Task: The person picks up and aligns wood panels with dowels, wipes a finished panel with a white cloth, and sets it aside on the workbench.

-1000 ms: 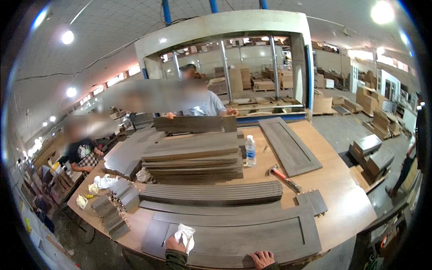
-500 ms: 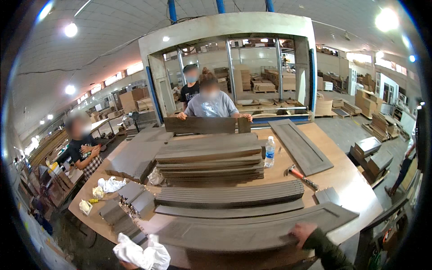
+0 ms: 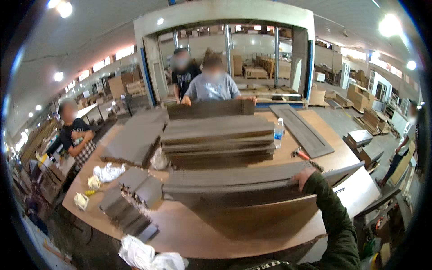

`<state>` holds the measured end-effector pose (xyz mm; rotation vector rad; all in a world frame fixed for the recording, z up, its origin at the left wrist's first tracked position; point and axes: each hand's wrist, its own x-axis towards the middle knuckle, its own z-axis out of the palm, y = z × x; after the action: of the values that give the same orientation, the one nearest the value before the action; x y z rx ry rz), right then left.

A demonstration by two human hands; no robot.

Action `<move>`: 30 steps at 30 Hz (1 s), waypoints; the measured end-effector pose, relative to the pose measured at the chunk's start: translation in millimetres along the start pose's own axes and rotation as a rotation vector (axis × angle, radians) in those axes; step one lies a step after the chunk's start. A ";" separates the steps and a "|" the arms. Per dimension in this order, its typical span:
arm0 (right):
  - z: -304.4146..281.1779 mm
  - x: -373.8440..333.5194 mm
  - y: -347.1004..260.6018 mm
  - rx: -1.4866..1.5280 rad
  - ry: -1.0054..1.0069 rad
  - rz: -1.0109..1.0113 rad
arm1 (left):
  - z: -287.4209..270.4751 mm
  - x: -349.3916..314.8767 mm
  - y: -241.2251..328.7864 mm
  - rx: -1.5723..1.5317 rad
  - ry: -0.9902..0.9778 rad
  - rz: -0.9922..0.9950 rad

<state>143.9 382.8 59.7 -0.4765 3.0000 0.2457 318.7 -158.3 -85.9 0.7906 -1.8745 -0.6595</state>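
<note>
My right hand reaches forward in a dark green sleeve, its fingers bent on the right part of a long grey-brown wooden panel. The panel is blurred and seems tilted up against the strips behind it, a shadow on the tabletop beneath. Behind it lies a row of long grey-brown strips. At the near left edge is a bunched white cloth; my left hand is almost wholly hidden under it. Left of the panel, short grey-brown pieces lie stacked. Beyond the strips rises a stack of boards.
A water bottle, a red-handled hammer and a framed panel lie to the right. Crumpled cloths lie left. Across the wooden table, a person in grey holds a board; others stand nearby.
My right hand has moved forward and up with the long panel from the near table edge, baring the tabletop there. The view has shifted. The person opposite has lowered their board slightly.
</note>
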 end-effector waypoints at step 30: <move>29.1 58.3 -34.3 0.024 0.208 -0.218 | 190.9 -117.2 46.1 0.225 -0.822 0.453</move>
<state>101.4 338.1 19.3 -0.8697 3.1080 0.1502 171.6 -19.9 -193.1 0.1866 -2.7953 -0.5174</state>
